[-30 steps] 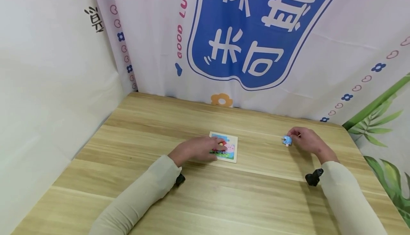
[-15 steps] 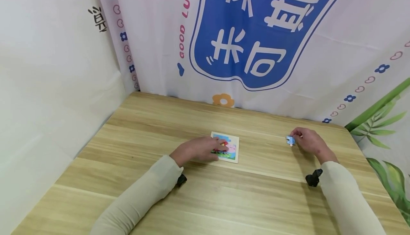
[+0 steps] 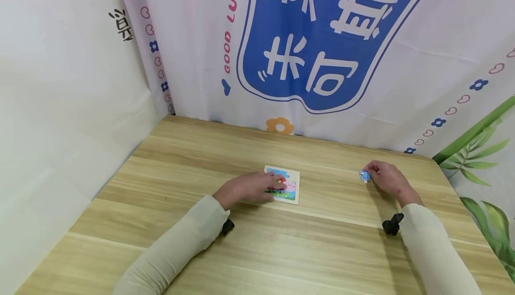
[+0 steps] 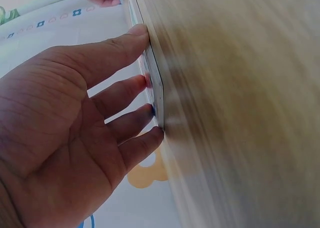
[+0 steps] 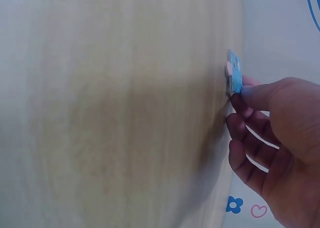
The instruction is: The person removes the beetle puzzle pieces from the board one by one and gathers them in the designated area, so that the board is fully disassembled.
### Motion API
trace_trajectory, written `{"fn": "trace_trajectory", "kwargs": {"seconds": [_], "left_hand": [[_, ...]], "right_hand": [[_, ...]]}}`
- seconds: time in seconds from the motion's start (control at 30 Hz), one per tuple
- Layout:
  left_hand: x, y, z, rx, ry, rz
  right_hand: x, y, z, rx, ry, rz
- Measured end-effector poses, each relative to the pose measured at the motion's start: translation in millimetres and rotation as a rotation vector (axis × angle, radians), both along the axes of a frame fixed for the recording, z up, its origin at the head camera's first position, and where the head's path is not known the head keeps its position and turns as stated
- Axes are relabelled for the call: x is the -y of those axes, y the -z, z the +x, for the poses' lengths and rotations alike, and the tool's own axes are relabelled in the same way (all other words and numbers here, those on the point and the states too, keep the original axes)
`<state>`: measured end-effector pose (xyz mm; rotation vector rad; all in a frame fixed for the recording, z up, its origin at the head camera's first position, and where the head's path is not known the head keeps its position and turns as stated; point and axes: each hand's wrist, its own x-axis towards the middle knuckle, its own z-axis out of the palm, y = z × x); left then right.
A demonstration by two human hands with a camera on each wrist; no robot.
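A square picture puzzle board (image 3: 297, 188) with a pale frame, a pink pig and green grass lies flat on the table. My left hand (image 3: 251, 187) lies across its left part and covers some of the picture. In the left wrist view, the thumb and several fingertips of this left hand (image 4: 75, 108) touch the board's face and rim, fingers spread. Off to the right, my right hand (image 3: 388, 176) pinches a small light-blue puzzle piece (image 3: 364, 176) between thumb and fingers. The right wrist view shows the blue piece (image 5: 235, 75) edge-on at the thumb tip, the other fingers loosely bent.
The wood-grain table (image 3: 281, 250) runs back to a printed curtain (image 3: 201, 62) and meets a white wall covering (image 3: 72, 85) on the left. Small black wrist cameras sit by both cuffs, the right camera (image 3: 392, 224) near the tabletop.
The blue piece has turned a little in my right fingers and shifted slightly right over the last second. My left hand stays in place on the puzzle board.
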<state>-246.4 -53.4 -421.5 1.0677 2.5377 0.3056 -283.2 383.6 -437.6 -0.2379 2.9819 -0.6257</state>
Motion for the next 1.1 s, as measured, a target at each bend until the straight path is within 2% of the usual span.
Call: {"fn": "trace_trajectory", "kwargs": {"seconds": [0.43,0.63,0.87,0.97,1.1], "left_hand": [[-1.0,-2.2,2.3,0.02,-0.015,-0.003],[-1.6,-0.4,1.6,0.011,-0.008,0.006],[-1.8,-0.7,2.8,-0.003,0.004,0.024],[-1.7,-1.3,3.2,-0.009,0.009,0.029],[-1.7,-0.4,2.9,-0.019,0.003,0.026]], "right_hand": [[2,4.5,-0.5,-0.005,0.007,-0.021],[18,-1.2,1.2,-0.035,0.011,-0.089],[64,-10.7,7.2,-0.093,-0.133,-0.161],[89,-10.3,7.6,-0.116,-0.205,-0.156],[122,-8.3,9.3,-0.105,-0.284,-0.133]]}}
